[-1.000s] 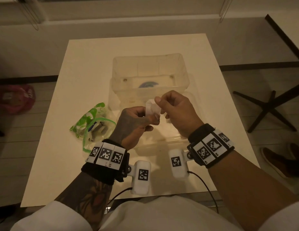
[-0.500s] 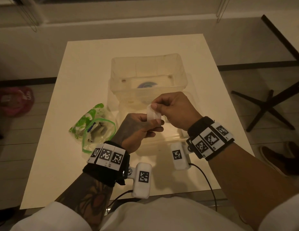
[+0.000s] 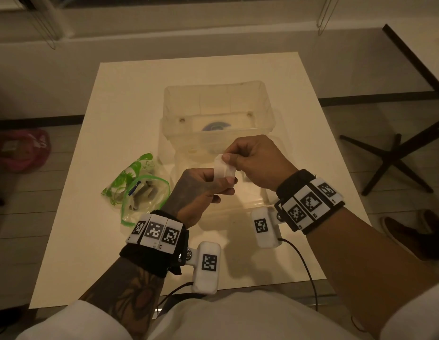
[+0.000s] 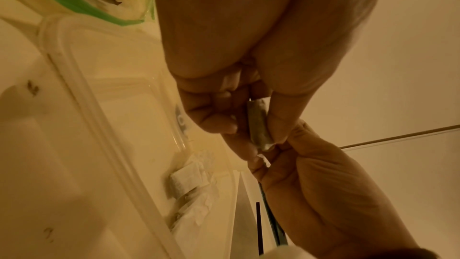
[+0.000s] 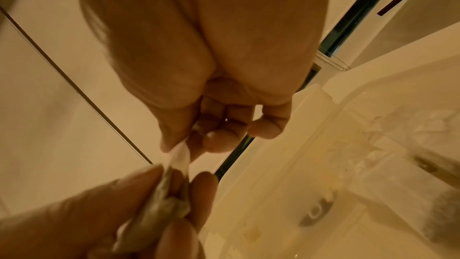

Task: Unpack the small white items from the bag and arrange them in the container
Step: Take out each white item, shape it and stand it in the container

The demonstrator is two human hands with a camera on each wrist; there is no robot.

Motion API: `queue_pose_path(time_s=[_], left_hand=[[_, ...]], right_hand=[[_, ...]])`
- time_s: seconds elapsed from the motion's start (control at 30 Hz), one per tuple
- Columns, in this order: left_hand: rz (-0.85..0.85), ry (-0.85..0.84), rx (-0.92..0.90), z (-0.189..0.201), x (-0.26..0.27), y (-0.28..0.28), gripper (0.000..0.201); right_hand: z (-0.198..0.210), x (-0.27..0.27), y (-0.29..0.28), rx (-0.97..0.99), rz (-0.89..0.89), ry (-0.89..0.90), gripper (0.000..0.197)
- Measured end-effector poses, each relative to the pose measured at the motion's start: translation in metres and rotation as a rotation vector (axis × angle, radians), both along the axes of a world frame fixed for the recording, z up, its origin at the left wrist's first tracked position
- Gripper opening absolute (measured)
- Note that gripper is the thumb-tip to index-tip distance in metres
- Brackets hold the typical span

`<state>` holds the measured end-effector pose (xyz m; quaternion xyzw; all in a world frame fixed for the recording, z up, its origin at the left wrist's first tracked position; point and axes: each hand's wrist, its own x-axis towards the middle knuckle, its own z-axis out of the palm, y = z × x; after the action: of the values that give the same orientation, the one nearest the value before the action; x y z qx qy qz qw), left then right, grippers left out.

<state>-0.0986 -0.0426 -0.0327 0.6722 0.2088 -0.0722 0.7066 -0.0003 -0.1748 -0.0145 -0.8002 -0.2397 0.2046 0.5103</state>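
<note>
A small white packet (image 3: 223,170) is held up between both hands, above the near part of the clear plastic container (image 3: 267,114). My left hand (image 3: 213,182) grips its lower end (image 4: 260,125) between thumb and fingers. My right hand (image 3: 229,157) pinches its upper edge (image 5: 178,155). The green-printed zip bag (image 3: 140,190) lies open on the table to the left of the container, with more white items inside. Some white items (image 4: 191,180) lie inside the clear plastic below the hands.
The container's clear lid (image 3: 252,204) lies flat under my hands. The white table (image 3: 120,99) has bare surface at the left and far side. A pink bag (image 3: 22,150) sits on the floor at the left; a dark table leg (image 3: 394,153) and a shoe (image 3: 414,236) at the right.
Both hands have shifted slightly with the packet; the right hand now pinches its top edge a little higher. The bag and container have not moved.
</note>
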Motion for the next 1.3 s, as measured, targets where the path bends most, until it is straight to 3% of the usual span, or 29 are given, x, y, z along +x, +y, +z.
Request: queue_pose_path(time_s=[0.1, 0.23, 0.3, 0.37, 0.47, 0.57, 0.77, 0.87, 1.03, 1.1, 1.2, 1.3], left_hand=[[0.024, 0.002, -0.063, 0.001, 0.000, -0.002, 0.021], [0.070, 0.070, -0.469, 0.004, 0.001, 0.002, 0.034], [0.033, 0.099, -0.575, 0.006, 0.002, 0.006, 0.034], [-0.013, 0.098, -0.616, 0.006, 0.001, 0.008, 0.030], [-0.044, 0.061, -0.668, 0.005, -0.002, 0.009, 0.030], [0.018, 0.074, -0.610, 0.005, -0.001, 0.007, 0.019], [0.137, 0.086, -0.461, 0.003, 0.002, 0.002, 0.029], [0.230, -0.003, -0.304, 0.001, 0.002, -0.001, 0.008], [0.294, -0.186, 0.014, -0.002, 0.001, 0.002, 0.021], [0.284, -0.206, 0.057, -0.001, 0.001, 0.003, 0.013], [0.276, -0.200, 0.095, 0.000, 0.001, 0.005, 0.021], [0.289, -0.152, -0.022, 0.000, 0.003, 0.007, 0.028]], right_hand=[[0.002, 0.000, -0.001, -0.005, -0.012, 0.032, 0.016], [0.004, -0.001, -0.003, 0.015, 0.026, 0.185, 0.029], [0.004, -0.001, -0.005, 0.005, 0.110, 0.174, 0.037], [0.005, -0.002, -0.004, -0.024, 0.176, 0.114, 0.034], [0.005, -0.003, -0.001, -0.011, 0.192, 0.087, 0.014], [0.005, -0.003, 0.000, 0.012, 0.181, 0.070, 0.013], [0.006, -0.001, 0.001, -0.036, 0.115, 0.007, 0.013], [0.007, -0.001, 0.002, -0.059, 0.086, -0.006, 0.015], [0.008, -0.001, 0.002, -0.092, 0.065, -0.021, 0.018], [0.009, -0.001, 0.003, -0.095, 0.062, -0.020, 0.018], [0.009, -0.001, 0.002, -0.099, 0.064, -0.021, 0.017], [0.011, 0.000, 0.002, -0.108, 0.076, -0.020, 0.017]])
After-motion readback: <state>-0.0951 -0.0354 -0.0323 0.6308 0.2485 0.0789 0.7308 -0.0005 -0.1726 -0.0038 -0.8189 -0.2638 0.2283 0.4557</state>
